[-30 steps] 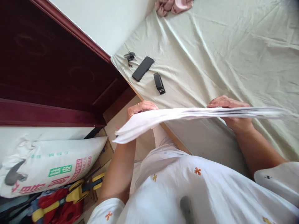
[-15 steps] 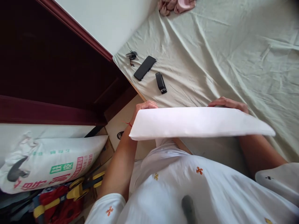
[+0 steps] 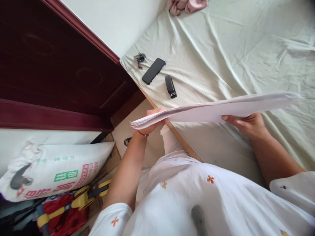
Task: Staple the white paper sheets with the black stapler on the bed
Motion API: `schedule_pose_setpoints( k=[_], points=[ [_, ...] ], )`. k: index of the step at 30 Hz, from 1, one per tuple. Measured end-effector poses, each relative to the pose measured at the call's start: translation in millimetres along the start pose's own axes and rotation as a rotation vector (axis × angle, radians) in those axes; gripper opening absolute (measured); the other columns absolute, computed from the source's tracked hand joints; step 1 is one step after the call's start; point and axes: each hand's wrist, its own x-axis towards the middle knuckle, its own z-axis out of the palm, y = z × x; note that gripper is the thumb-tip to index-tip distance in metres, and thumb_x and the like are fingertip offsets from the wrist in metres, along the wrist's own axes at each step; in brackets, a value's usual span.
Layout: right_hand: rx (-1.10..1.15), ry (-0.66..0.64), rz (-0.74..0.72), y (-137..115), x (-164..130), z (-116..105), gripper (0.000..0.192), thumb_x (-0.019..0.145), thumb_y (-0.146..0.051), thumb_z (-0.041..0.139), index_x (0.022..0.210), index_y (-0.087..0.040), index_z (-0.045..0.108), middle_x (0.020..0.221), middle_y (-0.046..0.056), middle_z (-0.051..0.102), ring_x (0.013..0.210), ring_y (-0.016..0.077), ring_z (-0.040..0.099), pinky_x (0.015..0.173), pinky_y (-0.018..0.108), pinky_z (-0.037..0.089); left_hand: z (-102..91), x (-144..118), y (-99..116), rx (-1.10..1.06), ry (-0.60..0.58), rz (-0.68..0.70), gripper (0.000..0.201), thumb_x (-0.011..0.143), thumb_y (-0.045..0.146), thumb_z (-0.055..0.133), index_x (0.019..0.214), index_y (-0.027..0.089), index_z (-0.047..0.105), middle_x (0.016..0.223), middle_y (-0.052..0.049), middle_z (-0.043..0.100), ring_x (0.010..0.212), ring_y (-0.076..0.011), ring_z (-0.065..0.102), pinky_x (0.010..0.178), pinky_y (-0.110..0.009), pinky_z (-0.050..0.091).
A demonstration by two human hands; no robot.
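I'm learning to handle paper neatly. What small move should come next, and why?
Perhaps even up the papers along their edges: the left hand and right hand both hold them, but the layers at the left end look slightly spread.

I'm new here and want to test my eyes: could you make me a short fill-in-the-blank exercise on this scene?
1. The left hand and right hand hold sheets of white ____.
2. Of the keys and the stapler, nearer the left hand is the ____.
3. The band on the left wrist is coloured ____.
4. The crumpled cloth is coloured ____.

Missing words: paper; stapler; red; pink.
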Motion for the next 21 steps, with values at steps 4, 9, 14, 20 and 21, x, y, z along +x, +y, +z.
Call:
schedule_pose_setpoints(
  k=[4, 9, 14, 20, 21],
  points=[
    [0.0, -0.045, 0.02, -0.5, 2.7, -2.2, 0.033, 0.063, -0.032, 0.095, 0.09, -0.02, 0.082, 0.092, 0.006, 0.082, 0.081, 0.021, 0.073, 0.08, 0.033, 0.063, -0.7, 3.8, -10.3, 0.023, -0.1, -0.057, 0.038, 0.06, 0.047, 0.096, 0.088, 0.025, 0.083, 0.093, -0.004, 0.081, 0.097, -0.0305, 0.075, 0.093, -0.044, 0.059],
    [-0.006, 0.017, -0.002, 1.7, 0.2, -1.4, 0.034, 0.06, -0.032, 0.096, 0.089, -0.021, 0.082, 0.093, 0.004, 0.081, 0.083, 0.0203, 0.071, 0.082, 0.034, 0.063, 8.6, 0.0, -27.6, -0.075, 0.026, -0.102, 0.056, 0.049, 0.049, 0.101, 0.092, 0.02, 0.08, 0.097, -0.009, 0.082, 0.109, -0.0332, 0.074, 0.106, -0.052, 0.057],
    [-0.035, -0.071, 0.055, 2.1, -0.9, 1.0, 0.038, 0.062, -0.031, 0.098, 0.094, -0.02, 0.082, 0.093, 0.005, 0.08, 0.081, 0.0192, 0.071, 0.076, 0.03, 0.063, 11.2, -4.1, -23.0, -0.153, 0.007, -0.219, 0.071, 0.037, 0.04, 0.106, 0.099, 0.015, 0.079, 0.111, -0.015, 0.082, 0.113, -0.0353, 0.073, 0.111, -0.058, 0.054],
    [-0.127, -0.093, 0.076, 8.2, 0.4, 2.7, 0.037, 0.071, -0.038, 0.093, 0.102, -0.021, 0.082, 0.104, 0.007, 0.082, 0.095, 0.0234, 0.073, 0.085, 0.033, 0.062, 25.1, -9.9, -19.8, -0.09, 0.028, -0.159, 0.076, 0.052, 0.053, 0.101, 0.114, 0.016, 0.078, 0.127, -0.016, 0.079, 0.131, -0.035, 0.067, 0.12, -0.054, 0.048],
    [-0.158, -0.09, 0.081, 8.8, 0.6, 2.0, 0.035, 0.072, -0.04, 0.092, 0.1, -0.021, 0.082, 0.103, 0.007, 0.082, 0.094, 0.0241, 0.073, 0.085, 0.034, 0.062, 27.7, -11.3, -18.4, -0.084, 0.039, -0.128, 0.072, 0.059, 0.059, 0.097, 0.114, 0.017, 0.078, 0.127, -0.016, 0.078, 0.134, -0.0341, 0.066, 0.122, -0.051, 0.046]
  ],
)
